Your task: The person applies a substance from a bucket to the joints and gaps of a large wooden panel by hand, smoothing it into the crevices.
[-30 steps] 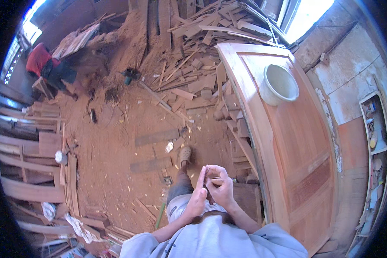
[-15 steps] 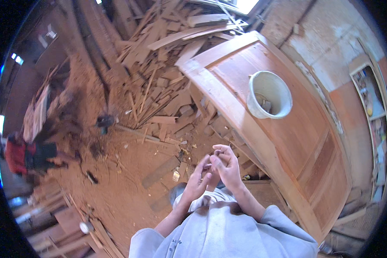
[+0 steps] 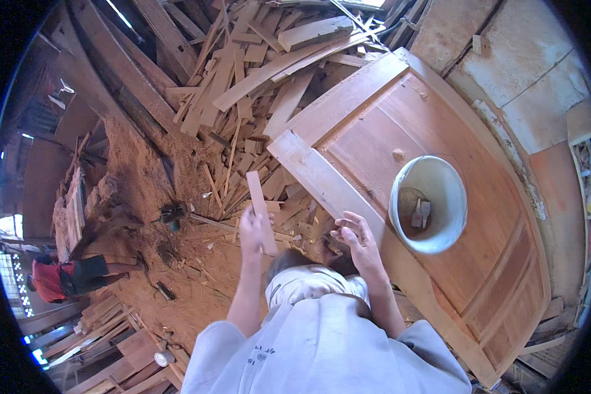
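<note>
Two bare hands extend above the wearer's lap, one on each side. Left hand [image 3: 249,230], somewhat blurred: fingers closed about one thin, flat strip of wood [image 3: 257,192], which stands out past the hand at both its upper and lower ends. Right hand [image 3: 357,238]: raised, fingers spread and half curled, with nothing seen in its grasp; it appears just beside the near edge of the door, and whether it touches the wood cannot be told. Between the two forearms lies one pale shirt [image 3: 335,335].

To the right, one wooden door [image 3: 499,210] lies flat, face upward. It bears one white bucket [image 3: 445,190], upright and open, with two small brush-like tools [image 3: 425,209] leaning inside, and one small lump [image 3: 398,155] just beyond the bucket.

Ahead of the hands, one large heap of scrap wood [image 3: 233,92] spreads beside the door, its pieces too many and too tangled to count. Left of the heap, one dark machine [image 3: 172,213] sits on the dusty ground [image 3: 207,269], with one black object [image 3: 165,291] nearer the wearer. At far left, one other person [image 3: 52,279], in a red top, bends near a mound of sawdust.
</note>
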Demonstrator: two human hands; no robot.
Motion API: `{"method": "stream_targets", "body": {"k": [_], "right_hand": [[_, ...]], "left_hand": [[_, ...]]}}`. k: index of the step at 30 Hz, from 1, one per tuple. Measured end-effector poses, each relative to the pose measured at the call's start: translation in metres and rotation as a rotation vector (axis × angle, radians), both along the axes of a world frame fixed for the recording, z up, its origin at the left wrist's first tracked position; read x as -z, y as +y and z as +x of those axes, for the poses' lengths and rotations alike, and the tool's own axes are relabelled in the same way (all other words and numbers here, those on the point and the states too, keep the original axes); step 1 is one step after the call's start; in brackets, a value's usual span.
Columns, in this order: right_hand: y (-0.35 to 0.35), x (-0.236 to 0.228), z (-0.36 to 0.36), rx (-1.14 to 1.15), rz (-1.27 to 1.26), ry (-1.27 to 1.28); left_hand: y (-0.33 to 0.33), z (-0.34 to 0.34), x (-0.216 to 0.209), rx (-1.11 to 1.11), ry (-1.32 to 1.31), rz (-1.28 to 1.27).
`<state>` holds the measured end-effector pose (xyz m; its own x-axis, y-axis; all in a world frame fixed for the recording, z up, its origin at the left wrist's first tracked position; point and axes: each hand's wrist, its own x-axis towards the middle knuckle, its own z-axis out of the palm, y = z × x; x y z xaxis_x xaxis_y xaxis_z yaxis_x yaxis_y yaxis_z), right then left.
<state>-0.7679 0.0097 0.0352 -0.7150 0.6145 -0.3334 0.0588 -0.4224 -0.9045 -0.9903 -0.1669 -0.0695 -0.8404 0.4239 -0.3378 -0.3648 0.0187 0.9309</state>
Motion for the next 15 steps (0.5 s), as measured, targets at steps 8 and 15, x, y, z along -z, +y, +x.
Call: {"method": "stream_targets", "body": {"k": [8, 15], "right_hand": [[0.056, -0.008, 0.027, 0.089, -0.013, -0.147], [0.072, -0.048, 0.02, 0.326, 0.088, -0.259]], "left_hand": [[0.12, -0.203, 0.012, 0.368, 0.036, -0.333], [0.212, -0.281, 0.001, 1.237, 0.377, -0.698]]}}
